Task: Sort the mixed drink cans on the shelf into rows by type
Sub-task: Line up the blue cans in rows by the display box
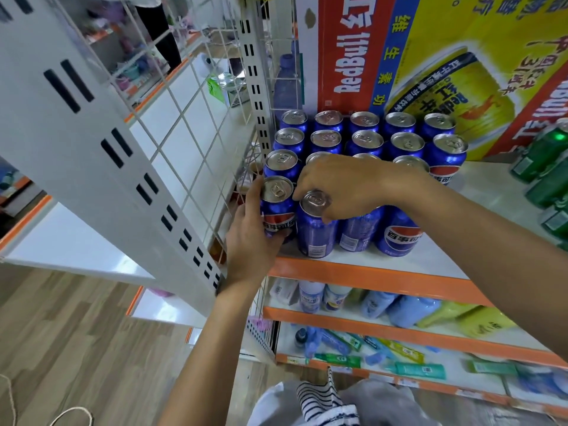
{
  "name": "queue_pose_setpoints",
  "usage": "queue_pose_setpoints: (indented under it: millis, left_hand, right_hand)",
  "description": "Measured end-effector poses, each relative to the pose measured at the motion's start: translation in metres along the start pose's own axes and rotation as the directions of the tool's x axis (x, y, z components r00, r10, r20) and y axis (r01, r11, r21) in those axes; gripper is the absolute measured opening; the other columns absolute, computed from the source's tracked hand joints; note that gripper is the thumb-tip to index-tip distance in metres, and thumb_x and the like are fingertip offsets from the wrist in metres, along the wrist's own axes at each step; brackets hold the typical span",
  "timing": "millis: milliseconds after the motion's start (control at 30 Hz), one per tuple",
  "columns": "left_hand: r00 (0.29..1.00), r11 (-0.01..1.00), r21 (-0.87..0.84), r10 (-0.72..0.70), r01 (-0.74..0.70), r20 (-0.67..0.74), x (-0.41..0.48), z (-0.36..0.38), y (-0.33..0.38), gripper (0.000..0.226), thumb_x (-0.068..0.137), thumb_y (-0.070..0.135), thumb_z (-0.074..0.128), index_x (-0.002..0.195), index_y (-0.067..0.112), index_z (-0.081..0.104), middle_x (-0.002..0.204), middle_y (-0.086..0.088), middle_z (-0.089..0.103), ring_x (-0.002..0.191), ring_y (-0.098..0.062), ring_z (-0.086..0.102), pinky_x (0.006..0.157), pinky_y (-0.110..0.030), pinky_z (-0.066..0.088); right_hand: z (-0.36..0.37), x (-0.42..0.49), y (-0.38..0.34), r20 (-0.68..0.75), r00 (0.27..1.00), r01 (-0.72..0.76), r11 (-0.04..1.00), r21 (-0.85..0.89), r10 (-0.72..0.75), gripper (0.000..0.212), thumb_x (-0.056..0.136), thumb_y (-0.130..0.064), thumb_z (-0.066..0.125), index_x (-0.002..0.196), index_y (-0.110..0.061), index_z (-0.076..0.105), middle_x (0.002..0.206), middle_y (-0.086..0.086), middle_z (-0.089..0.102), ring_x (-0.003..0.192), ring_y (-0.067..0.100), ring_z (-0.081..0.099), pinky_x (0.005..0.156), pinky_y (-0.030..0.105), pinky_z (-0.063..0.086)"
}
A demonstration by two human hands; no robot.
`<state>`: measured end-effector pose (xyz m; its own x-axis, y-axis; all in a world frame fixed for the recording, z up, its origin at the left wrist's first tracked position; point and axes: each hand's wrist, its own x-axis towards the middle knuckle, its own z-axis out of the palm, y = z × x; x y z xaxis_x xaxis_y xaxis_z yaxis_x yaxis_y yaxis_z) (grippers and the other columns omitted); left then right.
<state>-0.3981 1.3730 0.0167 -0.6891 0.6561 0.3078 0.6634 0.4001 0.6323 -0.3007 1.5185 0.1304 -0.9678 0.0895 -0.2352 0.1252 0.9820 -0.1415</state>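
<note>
Gripping corner can [278, 210], left hand [250, 241]; right hand [347, 186] pinching neighbouring can [315, 235], orange-edged shelf [368, 276], wooden floor [76, 333]

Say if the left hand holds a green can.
No, the left hand grips a blue can at the front corner of the shelf; the green cans stand far to the right.

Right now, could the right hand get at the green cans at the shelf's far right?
Probably yes. Bare shelf lies between the right hand and the green cans, nothing standing there. But that hand pinches the top of a blue can and must let go first.
</note>
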Motion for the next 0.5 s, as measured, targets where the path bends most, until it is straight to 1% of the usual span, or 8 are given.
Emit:
queue_pose_setpoints:
  millis: [67, 133, 200, 267, 300, 367, 433, 500]
  left_hand:
    - [1.000, 1.000, -0.011, 0.002, -0.002, 0.006, 0.001, -0.002, 0.000, 0.091, 0.072, 0.017, 0.079, 0.146, 0.026, 0.027, 0.127, 0.001, 0.059, 0.117, -0.018, 0.053, 0.085, -0.020, 0.031]
    - [1.000, 1.000, -0.020, 0.005, -0.005, 0.005, 0.000, -0.002, 0.000, 0.091, 0.072, 0.016, 0.079, 0.146, 0.027, 0.027, 0.126, 0.002, 0.059, 0.116, -0.018, 0.054, 0.085, -0.021, 0.034]
    - [1.000, 0.999, -0.034, 0.000, 0.000, 0.014, 0.000, -0.001, 0.000, 0.092, 0.072, 0.016, 0.079, 0.146, 0.028, 0.025, 0.128, 0.002, 0.058, 0.119, -0.018, 0.053, 0.088, -0.024, 0.037]
    - [1.000, 0.999, -0.042, -0.002, 0.004, 0.030, 0.000, -0.003, 0.002, 0.092, 0.073, 0.018, 0.079, 0.146, 0.028, 0.024, 0.130, 0.002, 0.057, 0.121, -0.018, 0.052, 0.092, -0.030, 0.042]
    - [0.999, 0.999, -0.052, -0.004, 0.006, 0.033, 0.001, -0.005, 0.004, 0.089, 0.073, 0.020, 0.079, 0.144, 0.028, 0.026, 0.129, 0.002, 0.057, 0.120, -0.018, 0.053, 0.090, -0.031, 0.043]
    - [1.000, 0.995, -0.095, -0.008, 0.010, 0.020, 0.004, -0.013, 0.011, 0.078, 0.074, 0.025, 0.078, 0.139, 0.025, 0.035, 0.124, 0.003, 0.060, 0.113, -0.018, 0.056, 0.083, -0.027, 0.042]
    - [1.000, 0.995, -0.098, -0.012, 0.013, 0.014, 0.008, -0.020, 0.018, 0.069, 0.073, 0.027, 0.079, 0.132, 0.023, 0.045, 0.118, 0.001, 0.063, 0.104, -0.022, 0.060, 0.078, -0.029, 0.044]
    - [0.999, 0.997, -0.071, -0.011, 0.013, 0.033, 0.011, -0.025, 0.025, 0.064, 0.073, 0.026, 0.079, 0.129, 0.020, 0.048, 0.115, -0.001, 0.065, 0.100, -0.025, 0.061, 0.078, -0.034, 0.048]
  right_hand:
    - [0.002, 0.001, 0.000, 0.005, 1.000, 0.000, 1.000, 0.007, 0.000, 0.054, 0.077, -0.008, 0.066, 0.128, -0.024, 0.056, 0.129, -0.005, 0.053, 0.121, 0.017, 0.046, 0.100, 0.038, 0.041]
    - [0.005, 0.002, 0.002, -0.014, 1.000, 0.021, 1.000, 0.016, -0.021, 0.054, 0.076, -0.008, 0.064, 0.126, -0.027, 0.055, 0.125, -0.007, 0.053, 0.117, 0.017, 0.046, 0.099, 0.039, 0.041]
    - [0.006, 0.000, 0.003, -0.039, 0.999, -0.011, 1.000, -0.001, 0.011, 0.053, 0.076, -0.032, 0.071, 0.125, -0.027, 0.051, 0.116, -0.006, 0.052, 0.108, 0.016, 0.046, 0.091, 0.037, 0.044]
    - [0.007, -0.004, 0.004, -0.070, 0.990, -0.126, 0.990, -0.065, 0.122, 0.061, 0.073, -0.060, 0.066, 0.118, -0.022, 0.051, 0.110, -0.004, 0.048, 0.099, 0.016, 0.048, 0.076, 0.034, 0.045]
    - [0.008, -0.005, 0.003, -0.097, 0.982, -0.171, 0.979, -0.110, 0.161, 0.061, 0.073, -0.065, 0.063, 0.112, -0.019, 0.053, 0.107, -0.003, 0.048, 0.092, 0.016, 0.049, 0.068, 0.033, 0.043]
    - [0.011, -0.006, 0.002, -0.138, 0.980, -0.165, 0.977, -0.137, 0.146, 0.055, 0.076, -0.062, 0.062, 0.108, -0.017, 0.056, 0.104, -0.003, 0.049, 0.086, 0.016, 0.049, 0.061, 0.031, 0.038]
    - [0.009, -0.006, 0.004, -0.094, 0.991, -0.102, 0.992, -0.076, 0.095, 0.049, 0.078, -0.050, 0.068, 0.116, -0.022, 0.056, 0.109, -0.002, 0.052, 0.096, 0.018, 0.052, 0.064, 0.030, 0.036]
    - [0.004, -0.008, 0.006, -0.025, 0.998, -0.063, 0.998, -0.018, 0.063, 0.056, 0.078, -0.036, 0.073, 0.128, -0.027, 0.051, 0.120, -0.004, 0.053, 0.110, 0.017, 0.049, 0.072, 0.028, 0.035]
